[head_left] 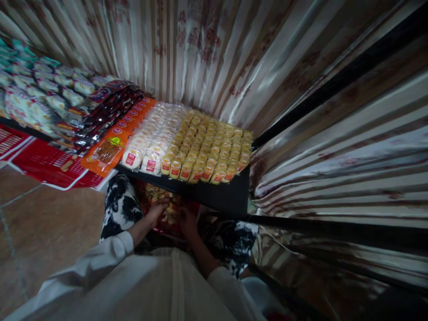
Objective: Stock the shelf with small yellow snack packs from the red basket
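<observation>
My left hand (158, 211) is at a red package (168, 228) with pale brown, nut-like food or a picture of it on its front. The fingers are bent together and closed on the upper middle of this package. From the other side my right hand (187, 223) meets it, its fingers curled in against the package; shadow blurs their tips. The package sits low between my knees, partly below the shelf edge. Just above my hands, rows of small yellow wrapped cakes (207, 147) and white wrapped cakes (150, 140) stand on the black shelf (224, 194).
Left of the cakes lie an orange snack packet (112, 142), dark shiny packets (105, 116) and several white-and-green packets (43, 84). A red printed sheet (50, 165) hangs below the shelf's left part. Striped curtains (207, 49) and a black bar (337, 82) enclose the back and right.
</observation>
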Demonstrator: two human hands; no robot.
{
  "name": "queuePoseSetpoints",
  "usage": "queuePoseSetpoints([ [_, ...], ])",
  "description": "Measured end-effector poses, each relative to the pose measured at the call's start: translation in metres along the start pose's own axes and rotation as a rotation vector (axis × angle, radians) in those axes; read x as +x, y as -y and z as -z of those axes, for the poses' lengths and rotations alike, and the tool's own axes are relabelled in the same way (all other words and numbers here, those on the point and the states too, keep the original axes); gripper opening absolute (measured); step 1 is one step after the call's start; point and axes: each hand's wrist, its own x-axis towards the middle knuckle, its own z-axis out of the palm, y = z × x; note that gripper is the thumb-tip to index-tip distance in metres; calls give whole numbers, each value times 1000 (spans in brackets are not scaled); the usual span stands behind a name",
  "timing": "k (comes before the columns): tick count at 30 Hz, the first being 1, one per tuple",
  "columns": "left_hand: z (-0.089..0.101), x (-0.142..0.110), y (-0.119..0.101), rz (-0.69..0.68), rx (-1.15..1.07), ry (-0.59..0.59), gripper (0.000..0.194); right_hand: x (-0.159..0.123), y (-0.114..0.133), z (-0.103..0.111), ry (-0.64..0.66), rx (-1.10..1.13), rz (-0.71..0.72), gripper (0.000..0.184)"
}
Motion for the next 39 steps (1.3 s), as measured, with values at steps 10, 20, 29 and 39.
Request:
queuePoseSetpoints([
  [10, 8, -56, -18, -57, -181, 258, 39, -25, 18, 15, -143, 513, -74, 49],
  [20, -12, -91, -37, -177, 5, 443, 49, -41, 57, 56, -218, 698, 16, 52],
  [29, -67, -96, -51, -433, 128, 469, 32, -41, 61, 88, -412, 639, 11, 49],
  [39, -142, -85, -58, -819, 445, 397, 35, -14, 32, 133, -724, 433, 36, 59],
])
